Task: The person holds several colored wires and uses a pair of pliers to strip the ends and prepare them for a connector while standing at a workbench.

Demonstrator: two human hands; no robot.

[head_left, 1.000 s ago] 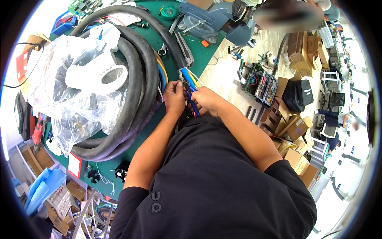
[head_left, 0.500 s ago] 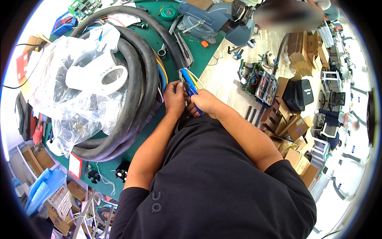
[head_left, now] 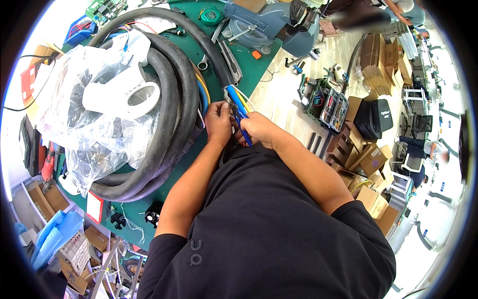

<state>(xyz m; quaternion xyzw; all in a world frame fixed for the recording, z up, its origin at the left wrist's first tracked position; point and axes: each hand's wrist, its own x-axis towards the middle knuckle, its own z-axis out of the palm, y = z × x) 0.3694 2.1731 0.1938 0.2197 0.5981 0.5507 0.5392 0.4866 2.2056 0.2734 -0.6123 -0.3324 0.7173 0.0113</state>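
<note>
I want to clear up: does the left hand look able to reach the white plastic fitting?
Probably yes, though the left hand seems occupied at the exposed wires: the black cable coil lies between, but the way above looks free.

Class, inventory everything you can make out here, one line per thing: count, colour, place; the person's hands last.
Table: 1, green, upper left
Thick cable: 1, black, coiled on table
Inner wires: several, blue and yellow, cable's exposed end
Plastic wrapping: count unclear, clear, on coil
Tubular part: 1, white, among wrapping
Vise: 1, blue-grey, table's far edge
Tape measure: 1, green, near vise
Toolbox: 1, dark, floor right
Cardboard boxes: several, brown, right and lower left
Blue-handled tool: 1, blue, right hand
Left hand: 1, bare, by exposed end
Right hand: 1, bare, on blue-handled tool
</note>
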